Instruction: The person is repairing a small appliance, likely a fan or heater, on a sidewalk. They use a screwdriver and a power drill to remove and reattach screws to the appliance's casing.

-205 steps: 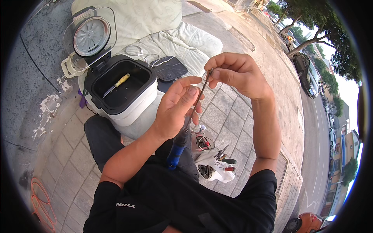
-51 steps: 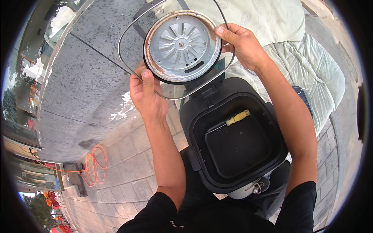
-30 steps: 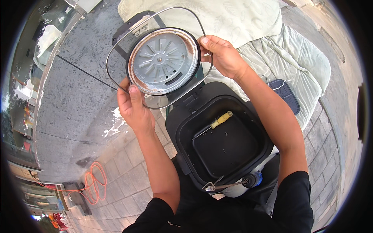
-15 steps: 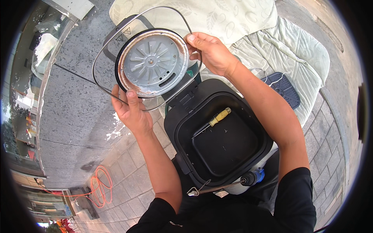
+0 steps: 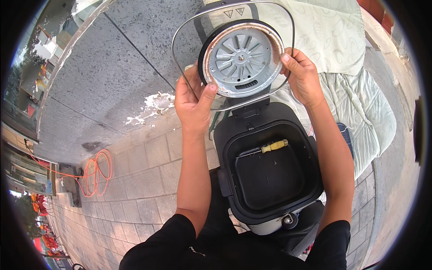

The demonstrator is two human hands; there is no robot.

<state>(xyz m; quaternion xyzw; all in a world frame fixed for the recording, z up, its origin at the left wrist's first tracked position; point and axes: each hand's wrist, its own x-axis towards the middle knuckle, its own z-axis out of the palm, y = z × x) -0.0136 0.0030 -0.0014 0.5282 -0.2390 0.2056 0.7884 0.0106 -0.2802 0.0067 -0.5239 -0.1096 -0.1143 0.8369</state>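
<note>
My left hand (image 5: pixel 193 94) grips the lower left rim of a round grey metal lid plate (image 5: pixel 240 58) with a rusty edge and a dark outer ring. My right hand (image 5: pixel 301 76) pinches its right edge. A bent metal loop (image 5: pixel 294 29) runs around the plate, close by my fingers. The plate's dark hinged support (image 5: pixel 252 108) joins a white appliance body (image 5: pixel 265 228) with a black square pot (image 5: pixel 270 180). In the pot lie a yellow-handled screwdriver (image 5: pixel 273 146) and small loose bits. A dark tool end (image 5: pixel 290 220) sits at the body's front.
Pale quilted padding (image 5: pixel 369 121) lies behind, partly under a dark perforated tray (image 5: pixel 344 137). A speckled grey concrete surface (image 5: pixel 112 76) is at the left, with coiled orange hose or cord (image 5: pixel 96 173) on the paving (image 5: pixel 148 189). Glass frontage (image 5: pixel 36 85) lines the far left.
About seven seconds earlier both hands held a thin rod over tools; now they hold the lid plate. Since half a second ago, plate and hands sit further right and higher in view, the camera having shifted.
</note>
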